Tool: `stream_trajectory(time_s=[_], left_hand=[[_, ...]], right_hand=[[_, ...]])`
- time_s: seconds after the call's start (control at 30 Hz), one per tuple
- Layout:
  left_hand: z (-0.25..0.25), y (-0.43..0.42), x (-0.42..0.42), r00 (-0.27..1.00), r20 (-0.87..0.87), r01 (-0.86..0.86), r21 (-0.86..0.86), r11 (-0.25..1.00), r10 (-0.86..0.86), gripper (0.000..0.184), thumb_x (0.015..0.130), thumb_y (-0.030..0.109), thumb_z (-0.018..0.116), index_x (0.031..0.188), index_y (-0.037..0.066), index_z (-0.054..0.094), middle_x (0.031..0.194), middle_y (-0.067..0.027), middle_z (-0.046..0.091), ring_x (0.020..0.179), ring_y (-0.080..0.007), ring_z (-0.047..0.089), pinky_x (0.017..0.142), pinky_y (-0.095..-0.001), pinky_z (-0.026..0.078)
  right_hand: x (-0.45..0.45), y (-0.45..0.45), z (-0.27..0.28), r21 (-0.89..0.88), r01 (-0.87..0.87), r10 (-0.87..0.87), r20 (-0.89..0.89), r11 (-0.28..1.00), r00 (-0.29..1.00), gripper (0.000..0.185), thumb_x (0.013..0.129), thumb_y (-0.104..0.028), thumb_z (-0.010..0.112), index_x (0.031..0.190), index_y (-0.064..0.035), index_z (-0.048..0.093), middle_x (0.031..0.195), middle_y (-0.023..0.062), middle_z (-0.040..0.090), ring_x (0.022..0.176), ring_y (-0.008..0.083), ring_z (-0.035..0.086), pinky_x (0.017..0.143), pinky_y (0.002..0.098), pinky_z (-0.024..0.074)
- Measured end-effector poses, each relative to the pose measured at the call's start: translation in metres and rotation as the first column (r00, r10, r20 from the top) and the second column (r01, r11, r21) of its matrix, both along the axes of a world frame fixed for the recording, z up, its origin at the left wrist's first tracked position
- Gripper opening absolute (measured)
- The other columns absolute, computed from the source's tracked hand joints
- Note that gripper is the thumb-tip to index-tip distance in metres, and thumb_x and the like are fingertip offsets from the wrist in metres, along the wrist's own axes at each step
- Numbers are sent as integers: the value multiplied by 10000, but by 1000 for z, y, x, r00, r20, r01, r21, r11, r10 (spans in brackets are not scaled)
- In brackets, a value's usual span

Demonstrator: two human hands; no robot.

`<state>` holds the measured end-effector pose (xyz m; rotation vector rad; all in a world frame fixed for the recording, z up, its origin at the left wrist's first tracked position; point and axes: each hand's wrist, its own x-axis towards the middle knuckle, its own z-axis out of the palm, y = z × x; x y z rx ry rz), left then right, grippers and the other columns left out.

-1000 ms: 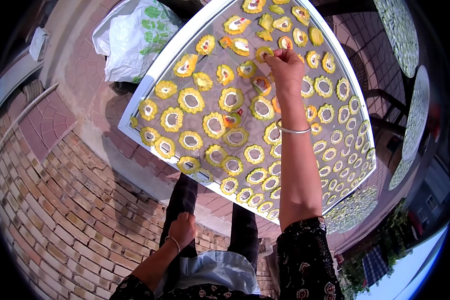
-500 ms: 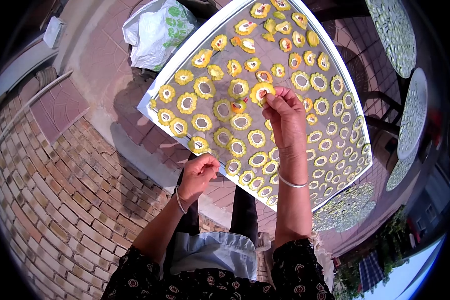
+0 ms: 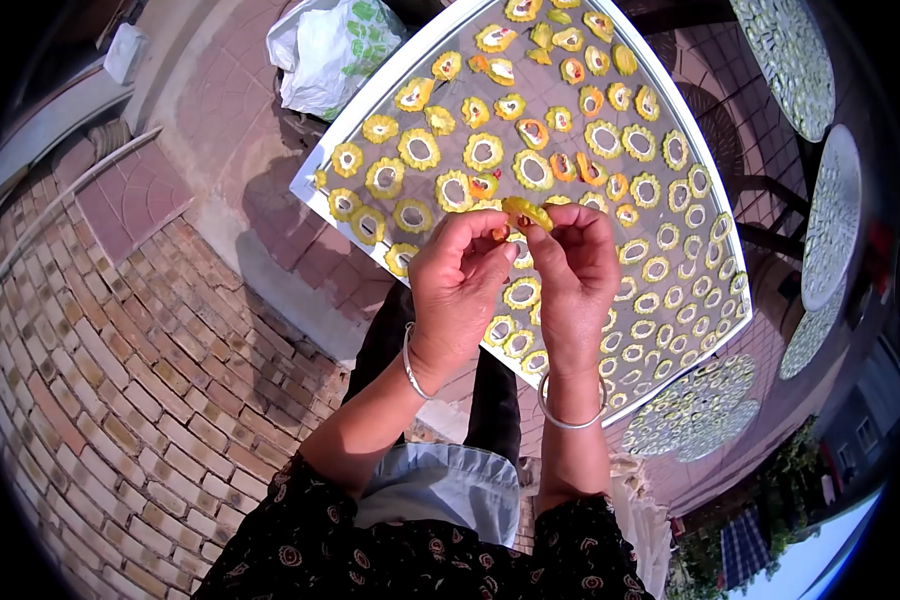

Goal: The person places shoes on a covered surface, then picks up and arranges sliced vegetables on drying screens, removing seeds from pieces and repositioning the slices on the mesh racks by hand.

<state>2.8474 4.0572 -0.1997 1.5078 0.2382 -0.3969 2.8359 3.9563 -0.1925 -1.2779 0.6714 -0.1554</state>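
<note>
Both hands meet above the near part of a white-framed mesh screen [image 3: 322, 166] covered with yellow-green slices. A yellow slice [image 3: 527, 212] with a scalloped edge is pinched in my right hand [image 3: 575, 275], tilted nearly edge-on. Beside it, the fingers of my left hand [image 3: 457, 283] are closed at the slice's left side, with a small orange-red bit [image 3: 500, 234] at the fingertips. Many slices on the screen are hollow rings; some at the far end, like this one [image 3: 494, 38], still hold pale or red centres.
A white and green plastic bag [image 3: 335, 55] stands beyond the screen's left edge. Round trays of slices [image 3: 788, 65] [image 3: 832, 215] lie on the right, with more [image 3: 695, 400] below the screen's right corner. Brick paving [image 3: 140, 400] lies at the left.
My right hand has picked up a slice and drawn it back toward me. My left hand has risen from near my lap to meet it at the slice.
</note>
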Motion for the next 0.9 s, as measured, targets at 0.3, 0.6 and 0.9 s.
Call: stream_trajectory(time_s=[0.3,0.6,0.9], left_hand=[[5,-1,5,993,-82,76,-81,994,-83,116,830,-22,611,942,-17,579,808,-29,612,712,-54,572,585,-190,464],[-10,15,15,933,-337,31,-281,959,-129,77,875,48,550,897,-13,591,776,-26,616,655,-52,556,540,-182,433],[-39,15,14,933,-336,13,-320,947,-126,65,864,49,556,886,-6,584,780,-26,609,642,-56,552,546,-192,438]], right_hand=[[-11,-8,3,-94,-95,94,-16,991,995,154,827,33,600,958,13,522,838,36,591,743,81,567,671,221,479],[-12,-14,-11,310,-27,69,-123,950,990,137,833,-1,582,966,-3,548,796,28,594,639,69,508,555,197,402],[-12,-7,-36,232,-29,74,-189,972,979,163,820,-12,627,966,-6,556,779,8,592,648,60,524,564,205,419]])
